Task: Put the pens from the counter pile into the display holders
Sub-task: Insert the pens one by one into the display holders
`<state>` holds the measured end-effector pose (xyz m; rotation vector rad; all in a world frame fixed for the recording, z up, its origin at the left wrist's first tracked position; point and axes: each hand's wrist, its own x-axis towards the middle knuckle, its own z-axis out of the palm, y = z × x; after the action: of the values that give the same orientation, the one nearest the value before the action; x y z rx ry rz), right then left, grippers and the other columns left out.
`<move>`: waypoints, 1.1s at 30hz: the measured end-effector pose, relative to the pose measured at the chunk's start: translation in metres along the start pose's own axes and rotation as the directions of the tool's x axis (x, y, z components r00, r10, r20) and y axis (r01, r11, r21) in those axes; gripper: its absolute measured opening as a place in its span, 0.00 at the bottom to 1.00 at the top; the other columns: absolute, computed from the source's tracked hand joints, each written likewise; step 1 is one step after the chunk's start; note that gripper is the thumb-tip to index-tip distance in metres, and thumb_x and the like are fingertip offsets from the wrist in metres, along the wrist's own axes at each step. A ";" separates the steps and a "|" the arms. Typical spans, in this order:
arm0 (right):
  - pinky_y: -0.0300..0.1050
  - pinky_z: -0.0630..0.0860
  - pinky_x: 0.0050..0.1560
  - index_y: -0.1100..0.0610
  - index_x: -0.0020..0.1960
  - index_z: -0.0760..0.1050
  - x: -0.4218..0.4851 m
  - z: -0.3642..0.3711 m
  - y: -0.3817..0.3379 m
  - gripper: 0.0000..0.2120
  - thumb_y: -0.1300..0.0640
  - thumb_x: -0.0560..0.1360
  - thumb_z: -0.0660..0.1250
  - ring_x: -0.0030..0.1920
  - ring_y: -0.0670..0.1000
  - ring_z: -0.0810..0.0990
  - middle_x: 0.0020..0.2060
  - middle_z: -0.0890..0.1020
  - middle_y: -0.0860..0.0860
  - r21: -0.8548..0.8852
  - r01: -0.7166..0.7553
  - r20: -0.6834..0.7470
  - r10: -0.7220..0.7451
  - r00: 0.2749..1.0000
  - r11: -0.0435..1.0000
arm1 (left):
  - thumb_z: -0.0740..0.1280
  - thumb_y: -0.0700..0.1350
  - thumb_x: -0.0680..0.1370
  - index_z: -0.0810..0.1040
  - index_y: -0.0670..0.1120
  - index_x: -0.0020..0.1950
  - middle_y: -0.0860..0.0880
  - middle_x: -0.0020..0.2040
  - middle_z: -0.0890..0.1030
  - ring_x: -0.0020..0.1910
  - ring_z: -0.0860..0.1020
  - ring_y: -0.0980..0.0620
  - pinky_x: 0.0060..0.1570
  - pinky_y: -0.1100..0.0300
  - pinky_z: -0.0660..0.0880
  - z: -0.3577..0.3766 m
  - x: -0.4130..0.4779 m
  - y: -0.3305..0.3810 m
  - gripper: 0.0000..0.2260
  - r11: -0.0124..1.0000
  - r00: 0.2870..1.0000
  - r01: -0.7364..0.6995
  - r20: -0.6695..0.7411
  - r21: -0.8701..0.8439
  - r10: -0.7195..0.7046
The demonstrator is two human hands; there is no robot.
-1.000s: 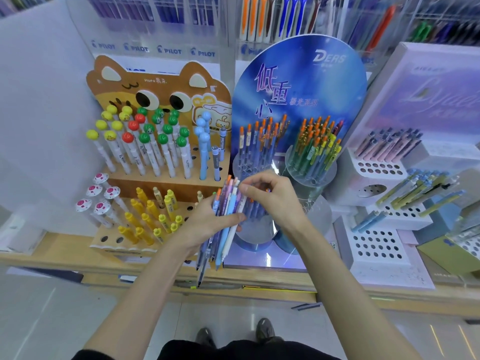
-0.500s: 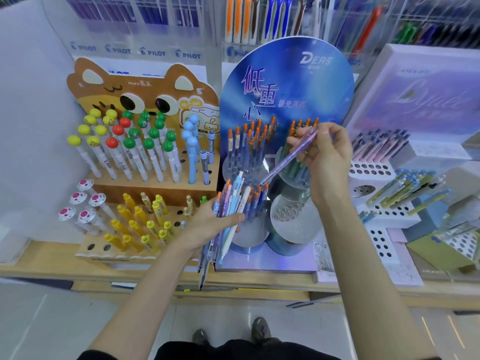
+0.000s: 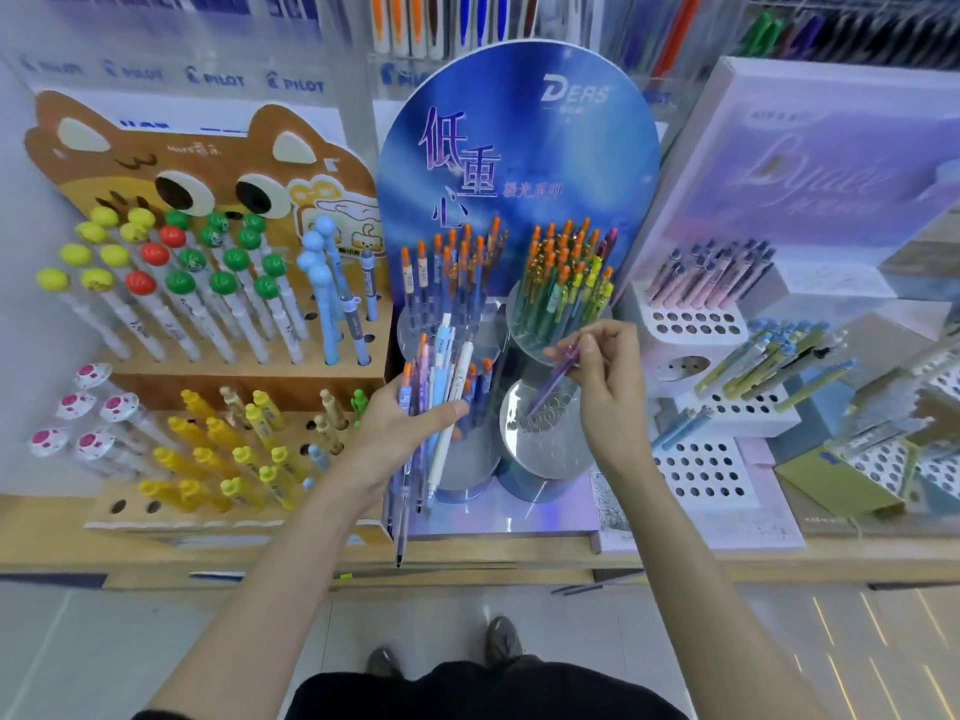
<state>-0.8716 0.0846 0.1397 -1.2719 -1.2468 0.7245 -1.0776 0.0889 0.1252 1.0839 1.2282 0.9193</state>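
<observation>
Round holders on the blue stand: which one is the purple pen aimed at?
The front-right holder, nearest the right hand; unlike the others, no pens stand in it.

Left hand [image 3: 400,433] gripping pens [image 3: 442,371], right hand [image 3: 610,387] pinching purple pen [image 3: 551,387]

- The round stand [image 3: 519,148] sits mid-counter [image 3: 727,561], with pens [image 3: 563,272] in its cups [image 3: 530,330].
- The animal stand [image 3: 208,158] is just beside it at 9 o'clock.
- The stepped trays [image 3: 698,475] are at 3 o'clock.
- The wall racks [image 3: 441,23] are behind, at 12 o'clock.
</observation>
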 end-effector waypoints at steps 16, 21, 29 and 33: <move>0.55 0.77 0.49 0.52 0.51 0.70 -0.008 0.012 0.013 0.04 0.56 0.81 0.57 0.47 0.52 0.80 0.45 0.81 0.49 -0.124 0.038 0.103 -0.025 0.994 0.992 | 0.73 0.41 0.73 0.78 0.50 0.49 0.55 0.35 0.84 0.34 0.82 0.58 0.35 0.69 0.75 -0.009 -0.009 0.001 0.08 0.999 0.999 -0.016 -0.043 -0.029 0.015; 0.44 0.77 0.47 0.49 0.46 0.74 -0.010 0.013 0.015 0.05 0.58 0.78 0.65 0.44 0.43 0.80 0.41 0.81 0.42 -0.259 0.074 0.177 -0.028 0.984 0.963 | 0.73 0.40 0.73 0.78 0.50 0.49 0.55 0.33 0.83 0.34 0.81 0.59 0.34 0.69 0.75 -0.009 -0.010 0.003 0.08 1.000 0.999 -0.009 -0.035 -0.028 0.008; 0.53 0.77 0.45 0.57 0.46 0.71 -0.015 0.020 0.011 0.05 0.56 0.79 0.65 0.42 0.48 0.80 0.39 0.80 0.46 -0.410 0.086 0.112 -0.043 0.993 0.908 | 0.74 0.42 0.72 0.79 0.50 0.49 0.54 0.36 0.85 0.35 0.82 0.57 0.35 0.69 0.75 -0.007 -0.016 0.008 0.09 0.999 1.000 0.003 -0.008 -0.048 -0.004; 0.53 0.76 0.53 0.59 0.58 0.71 -0.018 0.025 0.005 0.11 0.55 0.79 0.63 0.49 0.48 0.79 0.48 0.79 0.50 -0.403 0.013 0.087 0.024 0.996 0.915 | 0.74 0.42 0.71 0.79 0.45 0.51 0.52 0.38 0.85 0.35 0.82 0.56 0.37 0.67 0.76 -0.010 -0.019 0.010 0.11 0.999 1.000 0.009 0.007 -0.049 -0.009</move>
<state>-0.8982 0.0765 0.1268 -1.5911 -1.5209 0.5473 -1.0897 0.0744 0.1398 1.0407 1.1978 0.9333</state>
